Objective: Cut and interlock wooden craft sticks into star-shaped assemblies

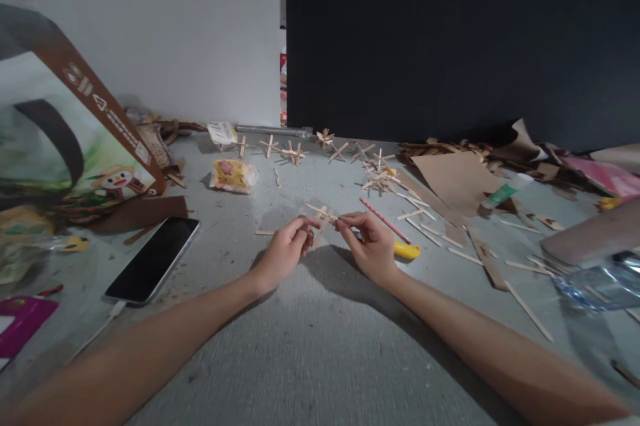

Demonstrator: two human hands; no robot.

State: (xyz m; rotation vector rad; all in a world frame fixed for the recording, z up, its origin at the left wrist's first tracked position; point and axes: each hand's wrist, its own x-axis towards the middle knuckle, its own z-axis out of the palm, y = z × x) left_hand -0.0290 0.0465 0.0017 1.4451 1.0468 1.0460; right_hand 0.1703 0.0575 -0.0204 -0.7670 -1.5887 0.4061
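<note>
Pinching the crossed sticks [325, 213] mid-scene with our right hand [371, 243], we cannot tell whether our left hand [286, 247] grips them too, while several stick crosses [271, 146] look done along the far side and loose sticks [423, 232] on the right seem left to use.

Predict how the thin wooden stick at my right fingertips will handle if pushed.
The wooden stick is probably very light, being so thin and narrow. It looks straight, so it should stay stiff, though it might snap if bent hard. Its shape seems flat, so it would likely slide rather than roll.
</note>
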